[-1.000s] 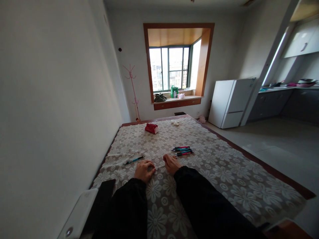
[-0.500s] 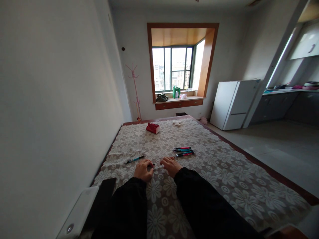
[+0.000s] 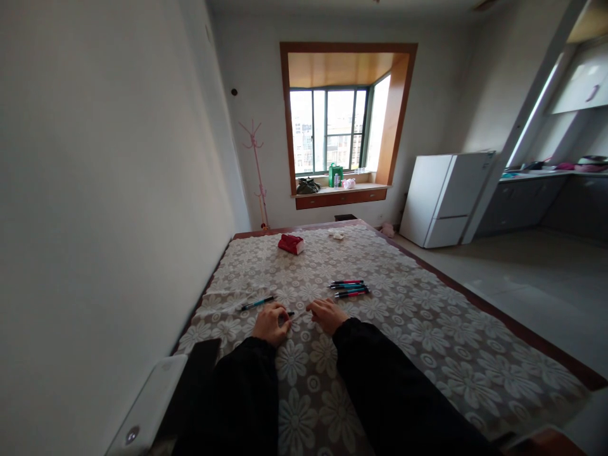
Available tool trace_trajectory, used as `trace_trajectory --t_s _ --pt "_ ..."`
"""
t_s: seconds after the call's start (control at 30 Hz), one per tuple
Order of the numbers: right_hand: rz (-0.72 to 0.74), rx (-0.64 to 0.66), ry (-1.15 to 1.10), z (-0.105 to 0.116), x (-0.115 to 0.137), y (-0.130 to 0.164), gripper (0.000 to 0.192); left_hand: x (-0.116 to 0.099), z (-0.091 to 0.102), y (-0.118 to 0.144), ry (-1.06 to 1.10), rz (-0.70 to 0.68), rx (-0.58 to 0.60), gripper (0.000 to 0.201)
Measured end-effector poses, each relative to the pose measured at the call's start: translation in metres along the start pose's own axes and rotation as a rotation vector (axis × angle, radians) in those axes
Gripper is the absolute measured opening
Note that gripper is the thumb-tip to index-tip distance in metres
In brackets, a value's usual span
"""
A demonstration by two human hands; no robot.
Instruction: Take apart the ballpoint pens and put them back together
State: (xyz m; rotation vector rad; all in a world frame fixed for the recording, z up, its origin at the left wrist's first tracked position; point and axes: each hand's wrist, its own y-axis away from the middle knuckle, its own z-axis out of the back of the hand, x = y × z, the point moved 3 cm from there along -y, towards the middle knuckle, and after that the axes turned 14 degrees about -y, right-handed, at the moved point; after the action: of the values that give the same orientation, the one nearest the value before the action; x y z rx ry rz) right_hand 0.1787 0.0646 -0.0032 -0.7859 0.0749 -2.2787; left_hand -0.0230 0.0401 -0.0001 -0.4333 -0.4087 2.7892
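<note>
Low over the patterned tablecloth (image 3: 297, 411), my left hand (image 3: 272, 324) is closed with fingers curled. A small slim dark piece (image 3: 291, 313), which looks like the end of a pen, pokes out from its fingertips; the rest is hidden in the hand. My right hand (image 3: 327, 315) is just to the right, fingers bent and pinched together. Whatever it holds, if anything, is too small or hidden to make out. A gap separates the two hands. One teal and black pen (image 3: 258, 303) lies beyond my left hand. Several red and teal pens (image 3: 349, 292) lie grouped beyond my right hand.
Farther back on the table are a red tissue pack (image 3: 290, 244) and a crumpled white scrap (image 3: 336, 235). A white device with a black part (image 3: 159, 386) stands at the near left, by the wall. A white fridge (image 3: 441, 199) is beyond the right edge.
My left hand has shifted slightly left, widening the gap between the hands. The pale, slender thing that stretched between them no longer shows clearly. My right hand has barely moved.
</note>
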Motion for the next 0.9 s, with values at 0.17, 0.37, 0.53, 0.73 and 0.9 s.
trace_trajectory --t_s 0.17,0.37,0.53,0.73,0.9 --pt "-0.014 0.002 0.0 -0.001 -0.002 -0.001 0.017 -0.005 0.005 0.0 -0.014 -0.045 -0.024 0.011" --pt "-0.017 0.0 0.027 0.002 -0.002 0.0 0.016 -0.011 0.001 0.0 -0.015 -0.142 0.019 0.014" --pt "-0.087 0.01 0.071 0.007 -0.013 0.002 0.025 -0.011 -0.001 -0.001 0.005 -0.186 0.021 0.01" --pt "-0.162 -0.032 0.073 0.005 -0.029 0.004 0.034 -0.016 0.007 0.002 0.018 -0.183 0.032 0.007" --pt "-0.168 -0.065 0.027 0.013 -0.035 0.009 0.033 -0.02 0.015 0.003 0.013 -0.119 0.04 0.007"
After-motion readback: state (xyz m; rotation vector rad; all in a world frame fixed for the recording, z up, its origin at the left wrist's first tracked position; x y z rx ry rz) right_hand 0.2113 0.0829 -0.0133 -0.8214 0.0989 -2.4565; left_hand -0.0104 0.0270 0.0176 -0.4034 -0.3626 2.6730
